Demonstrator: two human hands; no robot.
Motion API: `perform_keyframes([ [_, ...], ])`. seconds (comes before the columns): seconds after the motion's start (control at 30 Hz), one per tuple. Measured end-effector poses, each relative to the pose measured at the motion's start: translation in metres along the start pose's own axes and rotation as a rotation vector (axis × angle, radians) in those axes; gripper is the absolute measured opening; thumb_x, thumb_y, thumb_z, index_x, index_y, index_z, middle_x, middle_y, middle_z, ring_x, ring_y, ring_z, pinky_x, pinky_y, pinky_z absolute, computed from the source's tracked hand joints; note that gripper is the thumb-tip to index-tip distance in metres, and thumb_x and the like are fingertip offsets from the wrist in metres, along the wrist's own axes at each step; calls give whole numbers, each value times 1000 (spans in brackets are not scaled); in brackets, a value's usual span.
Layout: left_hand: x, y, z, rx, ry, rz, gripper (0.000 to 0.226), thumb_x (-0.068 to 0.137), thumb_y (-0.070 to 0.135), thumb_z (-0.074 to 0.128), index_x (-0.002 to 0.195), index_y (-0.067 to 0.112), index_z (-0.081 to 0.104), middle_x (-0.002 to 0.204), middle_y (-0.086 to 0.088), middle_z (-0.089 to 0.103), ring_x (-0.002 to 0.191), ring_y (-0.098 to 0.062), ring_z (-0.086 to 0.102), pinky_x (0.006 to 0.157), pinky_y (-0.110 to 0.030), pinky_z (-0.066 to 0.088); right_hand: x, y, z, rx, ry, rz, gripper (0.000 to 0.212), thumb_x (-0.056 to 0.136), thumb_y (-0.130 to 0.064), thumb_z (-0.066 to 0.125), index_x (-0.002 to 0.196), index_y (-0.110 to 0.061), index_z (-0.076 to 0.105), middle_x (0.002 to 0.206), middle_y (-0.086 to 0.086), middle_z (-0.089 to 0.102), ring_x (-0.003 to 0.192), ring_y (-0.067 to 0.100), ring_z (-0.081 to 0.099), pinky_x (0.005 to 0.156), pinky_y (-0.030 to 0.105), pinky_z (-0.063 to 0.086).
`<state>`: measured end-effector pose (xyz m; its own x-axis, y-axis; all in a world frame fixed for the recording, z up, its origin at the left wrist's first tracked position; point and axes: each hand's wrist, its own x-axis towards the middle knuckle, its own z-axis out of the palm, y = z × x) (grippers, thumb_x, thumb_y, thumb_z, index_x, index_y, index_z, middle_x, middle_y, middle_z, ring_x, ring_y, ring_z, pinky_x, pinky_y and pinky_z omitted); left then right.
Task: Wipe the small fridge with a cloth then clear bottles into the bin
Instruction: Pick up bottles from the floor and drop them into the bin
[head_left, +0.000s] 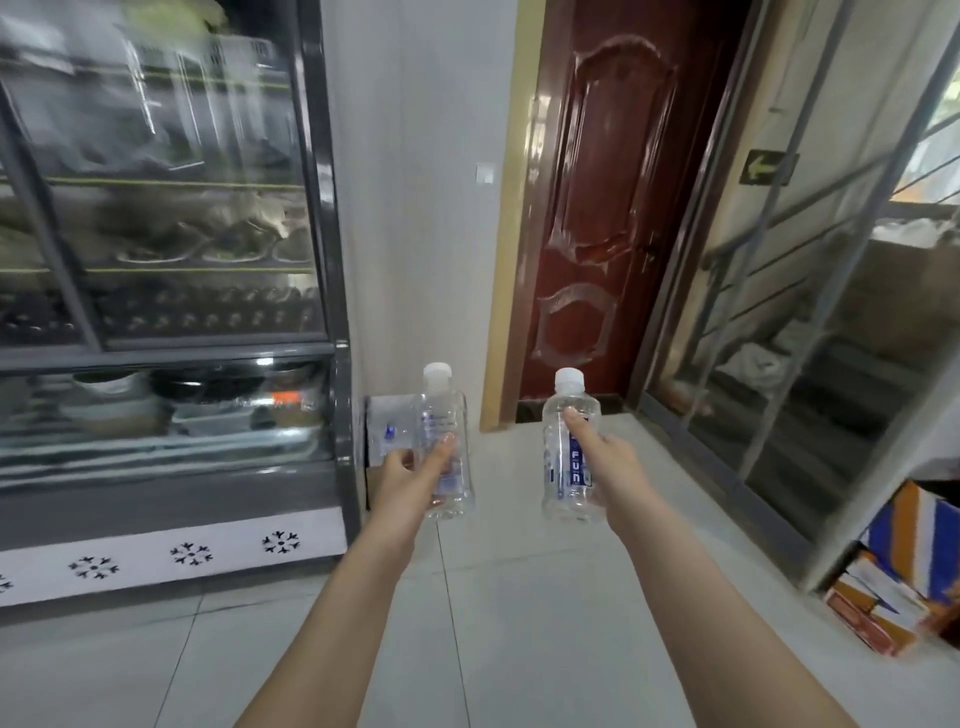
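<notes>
Clear plastic marks both bottles at the centre of the frame, each upright with a white cap and a blue-printed label. The left hand (410, 475) is wrapped around the lower body of the left bottle (445, 441), thumb and fingers closed on it. The right hand (605, 457) grips the right bottle (570, 447) the same way, its thumb pressed up along the front of the label. The two bottles are held apart at about the same height, above the pale tiled floor (519, 597), with both bare forearms reaching up from the bottom edge of the frame. Filling the left of the frame stands a glass-fronted display fridge (166, 312) with a dark grey frame and a white base strip printed with snowflakes; dishes on its shelves are blurred. Just behind the left bottle, a cardboard box (387, 431) sits on the floor against the white wall. Upper centre shows a dark red panelled door (597, 208). Glass sliding panels (805, 312) run along the right, and striped cartons (898, 582) are stacked at lower right.
</notes>
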<state>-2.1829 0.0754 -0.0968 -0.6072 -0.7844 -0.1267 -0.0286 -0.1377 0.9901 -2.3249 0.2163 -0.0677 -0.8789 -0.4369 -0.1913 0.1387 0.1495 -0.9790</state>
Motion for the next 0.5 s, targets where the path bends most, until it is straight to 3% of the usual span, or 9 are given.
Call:
perform_keyframes([
  [0.1,56,-1,25,25,-3,-28,58,79,53,63,120,14,48,106,-1,65,96,-20,62,90,-40,48,63,-11,0,-11,-18,-8,45,83,-50,61,94,-6,63,80,7,66,70,19,63,58,26,48],
  [0.23,137,-3,60,52,48,-23,94,59,72,66,130,15,43,120,-4,61,102,-24,62,94,-46,47,163,-17,6,-40,-50,-32,56,78,-55,64,98,-2,64,90,13,67,80,26,65,75,36,52],
  [0.33,197,-5,87,23,99,-10,67,71,59,67,118,15,49,113,-5,64,97,-22,63,93,-44,49,244,-20,12,-42,-29,-58,60,73,-59,66,91,-1,64,94,16,68,88,31,66,88,45,52],
  [0.5,295,2,125,51,211,-30,60,77,53,64,118,13,48,107,-3,63,93,-19,63,74,-31,50,379,-35,28,-54,-110,-31,53,73,-56,67,84,-4,62,91,16,65,84,30,64,83,41,51],
])
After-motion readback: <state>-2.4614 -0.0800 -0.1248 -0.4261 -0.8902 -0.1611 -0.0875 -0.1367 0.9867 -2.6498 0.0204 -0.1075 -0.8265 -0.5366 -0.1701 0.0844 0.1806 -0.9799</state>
